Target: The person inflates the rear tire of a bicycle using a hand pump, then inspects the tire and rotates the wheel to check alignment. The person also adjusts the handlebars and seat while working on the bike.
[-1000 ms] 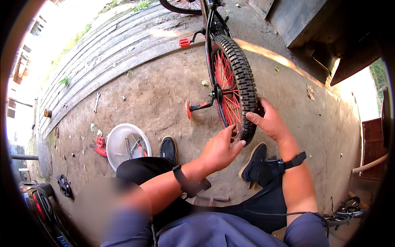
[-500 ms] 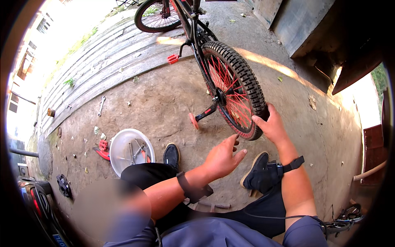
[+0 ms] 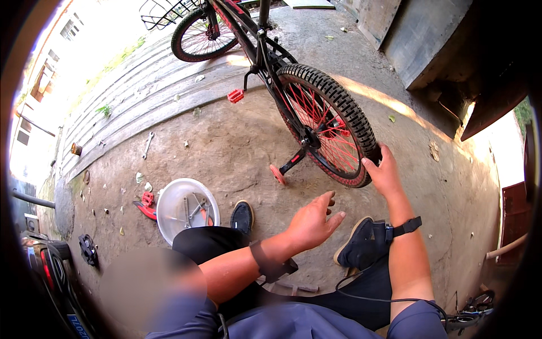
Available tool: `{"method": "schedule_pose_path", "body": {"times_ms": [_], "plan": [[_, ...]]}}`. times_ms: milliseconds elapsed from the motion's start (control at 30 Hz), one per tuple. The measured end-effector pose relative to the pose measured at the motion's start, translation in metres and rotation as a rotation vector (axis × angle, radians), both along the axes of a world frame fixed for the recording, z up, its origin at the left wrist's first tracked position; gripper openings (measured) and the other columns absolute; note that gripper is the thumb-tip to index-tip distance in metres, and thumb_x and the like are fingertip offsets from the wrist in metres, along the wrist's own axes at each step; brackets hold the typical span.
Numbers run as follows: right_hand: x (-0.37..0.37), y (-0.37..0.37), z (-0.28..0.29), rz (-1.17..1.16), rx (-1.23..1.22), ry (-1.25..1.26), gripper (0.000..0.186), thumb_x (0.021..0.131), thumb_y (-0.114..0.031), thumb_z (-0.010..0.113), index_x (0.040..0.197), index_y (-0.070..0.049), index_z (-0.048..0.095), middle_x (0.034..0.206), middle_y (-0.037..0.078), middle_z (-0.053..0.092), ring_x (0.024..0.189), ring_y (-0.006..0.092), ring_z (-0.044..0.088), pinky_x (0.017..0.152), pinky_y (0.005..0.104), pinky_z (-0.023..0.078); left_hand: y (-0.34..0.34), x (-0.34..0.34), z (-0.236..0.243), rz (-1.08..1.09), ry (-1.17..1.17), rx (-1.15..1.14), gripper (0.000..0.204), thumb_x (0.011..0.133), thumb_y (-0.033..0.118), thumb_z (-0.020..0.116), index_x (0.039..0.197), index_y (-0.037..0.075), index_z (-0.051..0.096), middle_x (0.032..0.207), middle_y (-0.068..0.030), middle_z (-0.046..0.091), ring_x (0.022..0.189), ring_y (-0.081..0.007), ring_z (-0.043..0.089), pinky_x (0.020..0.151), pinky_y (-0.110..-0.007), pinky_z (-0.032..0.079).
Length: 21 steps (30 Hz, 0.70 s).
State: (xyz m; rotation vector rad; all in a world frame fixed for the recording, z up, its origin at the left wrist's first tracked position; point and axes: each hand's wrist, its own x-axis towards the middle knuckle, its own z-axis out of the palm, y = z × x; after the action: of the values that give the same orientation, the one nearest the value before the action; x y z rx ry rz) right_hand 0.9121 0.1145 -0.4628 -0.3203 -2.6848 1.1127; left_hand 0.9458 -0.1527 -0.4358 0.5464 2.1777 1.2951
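In front of me stands a black and red bicycle (image 3: 261,53), its knobby black tyre (image 3: 347,107) on a red-spoked wheel nearest to me. My right hand (image 3: 385,174) is wrapped round the near right side of that tyre, thumb on one face and fingers mostly hidden behind. My left hand (image 3: 313,223) hovers below the wheel, apart from it, empty with the fingers extended. Low on the wheel's left side, a small red disc (image 3: 278,174) sits on a black arm by the hub. Farther up is a red pedal (image 3: 235,96).
By my left shoe (image 3: 242,218) a white plastic basin (image 3: 165,217) holds wrenches. Left of it lie a loose red pedal (image 3: 147,199) and a red curved piece (image 3: 145,211). Farther out is a wrench (image 3: 148,145). Stone steps (image 3: 132,116) rise at the left.
My left hand has drawn away from the wheel's lower edge, widening the gap. My right hand stays on the tyre. The view has shifted slightly, showing more of the bicycle's front basket.
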Motion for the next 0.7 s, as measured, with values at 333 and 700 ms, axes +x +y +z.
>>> {"method": "schedule_pose_path", "body": {"times_ms": [333, 700], "plan": [[0.001, -0.004, 0.013, 0.007, -0.059, 0.003, 0.052, 0.087, -0.019, 0.077, 0.129, 0.004, 0.057, 0.117, 0.019, 0.070, 0.109, 0.0290, 0.068, 0.097, 0.0396, 0.050, -0.003, 0.000, 0.001, 0.019, 0.013, 0.030, 0.068, 0.097, 0.038, 0.067, 0.144, -0.005, 0.045, 0.128, -0.0254, 0.066, 0.110, -0.0356, 0.069, 0.094, -0.044, 0.054], [0.036, 0.003, 0.023, 0.082, 0.012, -0.284, 0.049, 0.076, -0.031, 0.085, 0.108, 0.003, 0.069, 0.096, 0.019, 0.075, 0.087, 0.0280, 0.073, 0.080, 0.0405, 0.056, 0.000, -0.016, 0.002, 0.092, 0.097, 0.009, 0.066, 0.096, 0.035, 0.068, 0.145, -0.003, 0.045, 0.131, -0.0210, 0.066, 0.121, -0.0355, 0.064, 0.100, -0.041, 0.051]]}}
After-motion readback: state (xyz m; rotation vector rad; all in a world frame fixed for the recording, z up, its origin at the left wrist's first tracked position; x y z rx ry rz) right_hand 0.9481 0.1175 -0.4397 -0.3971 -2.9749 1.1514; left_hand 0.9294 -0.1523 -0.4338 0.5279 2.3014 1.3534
